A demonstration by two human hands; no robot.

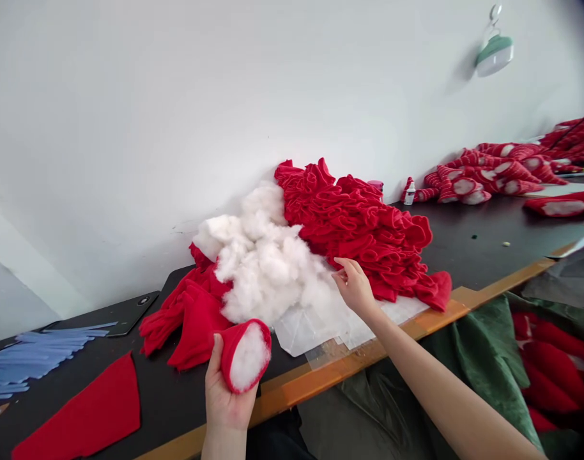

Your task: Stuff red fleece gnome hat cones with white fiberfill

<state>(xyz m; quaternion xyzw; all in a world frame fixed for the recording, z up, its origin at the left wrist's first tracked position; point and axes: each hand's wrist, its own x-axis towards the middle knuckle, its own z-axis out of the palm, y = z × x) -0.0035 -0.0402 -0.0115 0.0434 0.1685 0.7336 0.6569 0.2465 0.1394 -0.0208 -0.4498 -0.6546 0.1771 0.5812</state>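
My left hand (232,396) grips a red fabric cone (226,345) near the table's front edge. Its round mouth faces me, packed with white stuffing (248,358). Farther right, my right hand (353,285) hovers at the edge of a loose heap of white fibre filling (273,268), fingers slightly apart and nothing visible in them. Right behind that hand rises a big pile of red fabric pieces (359,223). More red pieces (196,319) lie left of the filling, and one flat red piece (88,409) rests at the lower left.
A tablet-like dark device (136,313) and pale blue strips (47,358) lie on the left. Stuffed red striped cones (493,172) are heaped at the far right, near a small white bottle (409,193). Green cloth (488,364) hangs below the table's wooden edge (321,386).
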